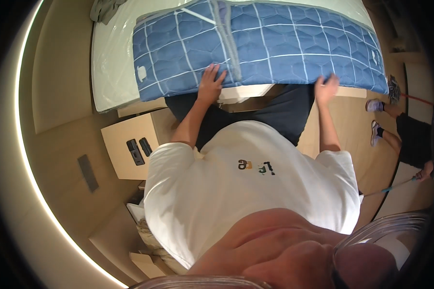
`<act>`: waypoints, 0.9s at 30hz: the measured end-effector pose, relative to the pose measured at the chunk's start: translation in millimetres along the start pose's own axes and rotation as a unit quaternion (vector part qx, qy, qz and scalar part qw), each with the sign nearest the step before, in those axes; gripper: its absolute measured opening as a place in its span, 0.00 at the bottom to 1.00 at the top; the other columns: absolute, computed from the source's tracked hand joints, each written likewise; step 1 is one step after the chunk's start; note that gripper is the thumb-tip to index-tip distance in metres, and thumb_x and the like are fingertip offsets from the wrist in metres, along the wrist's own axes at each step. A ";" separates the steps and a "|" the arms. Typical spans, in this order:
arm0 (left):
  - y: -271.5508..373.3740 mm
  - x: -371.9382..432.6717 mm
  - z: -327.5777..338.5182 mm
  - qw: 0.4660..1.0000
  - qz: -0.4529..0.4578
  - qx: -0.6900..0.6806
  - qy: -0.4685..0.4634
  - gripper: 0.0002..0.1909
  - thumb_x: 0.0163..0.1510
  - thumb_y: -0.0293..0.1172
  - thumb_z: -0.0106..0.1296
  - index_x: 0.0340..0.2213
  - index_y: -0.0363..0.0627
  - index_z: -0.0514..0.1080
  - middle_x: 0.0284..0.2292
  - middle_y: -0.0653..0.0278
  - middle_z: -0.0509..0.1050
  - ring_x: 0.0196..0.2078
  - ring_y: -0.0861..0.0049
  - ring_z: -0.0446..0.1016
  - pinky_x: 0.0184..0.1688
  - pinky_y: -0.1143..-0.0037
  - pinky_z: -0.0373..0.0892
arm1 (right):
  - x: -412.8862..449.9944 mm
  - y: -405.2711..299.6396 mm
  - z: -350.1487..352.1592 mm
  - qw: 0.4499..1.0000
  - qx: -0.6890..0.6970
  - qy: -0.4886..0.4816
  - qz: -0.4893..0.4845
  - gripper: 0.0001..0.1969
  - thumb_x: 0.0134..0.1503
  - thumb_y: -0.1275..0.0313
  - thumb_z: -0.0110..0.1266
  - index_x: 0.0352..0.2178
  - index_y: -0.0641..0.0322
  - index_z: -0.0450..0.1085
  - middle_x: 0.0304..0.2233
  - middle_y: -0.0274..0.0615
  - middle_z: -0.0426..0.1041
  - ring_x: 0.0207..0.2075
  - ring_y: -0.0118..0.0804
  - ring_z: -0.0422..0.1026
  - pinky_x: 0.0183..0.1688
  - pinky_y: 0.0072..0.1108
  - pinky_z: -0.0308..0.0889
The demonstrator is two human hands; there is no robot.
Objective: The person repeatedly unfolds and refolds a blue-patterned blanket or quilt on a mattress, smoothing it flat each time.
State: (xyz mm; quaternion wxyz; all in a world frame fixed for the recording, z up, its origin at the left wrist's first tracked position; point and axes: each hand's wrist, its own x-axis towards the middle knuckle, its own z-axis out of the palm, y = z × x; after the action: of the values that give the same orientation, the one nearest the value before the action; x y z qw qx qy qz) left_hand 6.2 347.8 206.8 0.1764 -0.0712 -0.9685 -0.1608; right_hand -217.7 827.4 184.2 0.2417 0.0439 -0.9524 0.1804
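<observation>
A blue quilted pad (282, 43) with white grid lines lies folded on a pale mattress (110, 72) that has a shiny, plastic-like surface. A grey striped edging band (231, 47) crosses the pad from its far edge to its near one. My left hand (210, 85) rests on the near edge of the pad, just left of this band, fingers spread. Farther right, my right hand (326, 88) touches the same edge; its fingers are bent and slightly blurred, and whether they grip the fabric cannot be told. Both knees are against the bed's near side, under the pad's edge.
On the left stands a light wooden bedside cabinet (112, 144) with two dark objects (135, 151) on top. At the right, another person (414, 139) in dark shorts holds a pole (398, 186). A grey mop head (394, 90) lies near that person's shoes. Grey cloth (106, 9) lies at the mattress's far left corner.
</observation>
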 end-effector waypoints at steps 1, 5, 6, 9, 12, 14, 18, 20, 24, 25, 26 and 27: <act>6.1 6.0 -5.0 0.999 -0.032 -0.010 -0.004 0.35 0.40 0.25 0.62 0.55 0.49 0.72 0.59 0.46 0.67 0.64 0.43 0.63 0.66 0.51 0.60 | 13.0 57.1 4.1 0.996 -0.021 0.022 0.083 0.38 0.56 0.51 0.60 0.56 0.78 0.66 0.58 0.68 0.68 0.59 0.65 0.67 0.63 0.45 0.61; 34.0 34.5 -3.3 0.997 -0.055 0.029 -0.054 0.30 0.41 0.27 0.65 0.50 0.47 0.73 0.59 0.44 0.65 0.65 0.42 0.59 0.67 0.50 0.56 | 70.4 267.2 5.1 0.889 0.198 -0.007 0.412 0.45 0.55 0.44 0.62 0.55 0.81 0.65 0.53 0.56 0.73 0.52 0.54 0.73 0.57 0.39 0.67; 34.8 44.5 3.4 0.996 -0.052 0.026 -0.062 0.28 0.41 0.27 0.65 0.48 0.46 0.73 0.59 0.44 0.64 0.66 0.42 0.58 0.68 0.50 0.55 | 90.8 318.3 -10.5 0.831 0.256 -0.016 0.493 0.45 0.55 0.42 0.61 0.57 0.77 0.63 0.53 0.53 0.73 0.50 0.51 0.73 0.56 0.38 0.67; 50.6 20.5 -25.0 0.979 -0.121 0.109 -0.123 0.27 0.42 0.27 0.65 0.47 0.47 0.72 0.59 0.44 0.64 0.66 0.42 0.58 0.68 0.50 0.55 | 146.3 321.5 11.3 0.681 0.446 -0.049 0.579 0.47 0.55 0.38 0.58 0.66 0.57 0.58 0.63 0.44 0.63 0.57 0.46 0.66 0.58 0.38 0.66; 54.6 56.9 3.3 0.978 -0.120 0.113 -0.124 0.26 0.42 0.28 0.66 0.45 0.48 0.70 0.59 0.46 0.64 0.67 0.44 0.56 0.68 0.51 0.53 | 204.2 416.7 -41.8 0.660 0.530 -0.023 0.532 0.42 0.58 0.38 0.53 0.66 0.51 0.59 0.64 0.39 0.63 0.59 0.47 0.65 0.59 0.38 0.65; 64.9 56.7 -4.4 0.967 -0.143 0.150 -0.145 0.27 0.42 0.28 0.66 0.46 0.49 0.70 0.59 0.46 0.64 0.68 0.45 0.55 0.68 0.52 0.53 | 225.6 403.4 -40.8 0.634 0.582 -0.030 0.508 0.35 0.63 0.47 0.50 0.63 0.58 0.61 0.61 0.42 0.68 0.61 0.51 0.68 0.61 0.44 0.66; 67.9 53.7 -8.9 0.953 -0.176 0.179 -0.168 0.34 0.42 0.32 0.69 0.50 0.46 0.66 0.63 0.46 0.59 0.71 0.47 0.51 0.70 0.48 0.49 | 271.9 307.2 -70.2 0.738 0.576 0.012 0.352 0.28 0.61 0.66 0.56 0.61 0.63 0.62 0.58 0.50 0.69 0.57 0.53 0.72 0.58 0.45 0.70; 68.2 54.3 -2.1 0.962 -0.189 0.142 -0.138 0.48 0.43 0.35 0.70 0.62 0.40 0.57 0.69 0.43 0.50 0.73 0.47 0.46 0.71 0.46 0.45 | 282.5 228.1 -90.1 0.776 0.533 0.063 0.331 0.29 0.55 0.75 0.61 0.59 0.68 0.62 0.55 0.51 0.71 0.52 0.50 0.74 0.56 0.42 0.72; 68.8 78.4 6.6 0.953 -0.132 0.175 -0.208 0.58 0.44 0.34 0.68 0.70 0.42 0.46 0.69 0.42 0.47 0.73 0.45 0.45 0.71 0.48 0.45 | 261.8 123.1 -90.6 0.951 0.281 0.129 0.021 0.38 0.52 0.66 0.66 0.61 0.73 0.61 0.55 0.57 0.71 0.54 0.50 0.72 0.60 0.36 0.65; 65.4 76.3 8.6 0.955 -0.124 0.172 -0.209 0.58 0.44 0.34 0.68 0.70 0.42 0.46 0.69 0.42 0.47 0.73 0.45 0.45 0.71 0.48 0.45 | 241.3 76.6 -85.8 0.943 0.306 0.128 0.023 0.38 0.52 0.67 0.65 0.61 0.73 0.60 0.55 0.58 0.71 0.55 0.48 0.71 0.60 0.36 0.64; 61.3 73.1 9.4 0.960 -0.113 0.159 -0.199 0.57 0.45 0.32 0.67 0.69 0.41 0.46 0.69 0.41 0.47 0.72 0.44 0.45 0.71 0.48 0.45 | 216.1 23.5 -89.6 0.940 0.327 0.087 0.051 0.38 0.52 0.66 0.64 0.62 0.71 0.60 0.57 0.57 0.70 0.57 0.47 0.69 0.61 0.34 0.63; 56.7 69.8 9.3 0.966 -0.099 0.147 -0.189 0.56 0.45 0.31 0.66 0.69 0.40 0.46 0.69 0.41 0.46 0.72 0.43 0.45 0.71 0.48 0.45 | 191.4 -18.7 -93.2 0.925 0.369 -0.023 0.085 0.39 0.50 0.69 0.62 0.63 0.70 0.60 0.58 0.59 0.68 0.57 0.50 0.69 0.62 0.35 0.63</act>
State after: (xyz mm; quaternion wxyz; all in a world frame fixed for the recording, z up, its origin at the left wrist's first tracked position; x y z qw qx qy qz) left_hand -50.4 409.8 240.2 -0.0184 0.0223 -0.9994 -0.0169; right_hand -341.4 844.7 357.6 0.1703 0.0534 -0.8237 0.5383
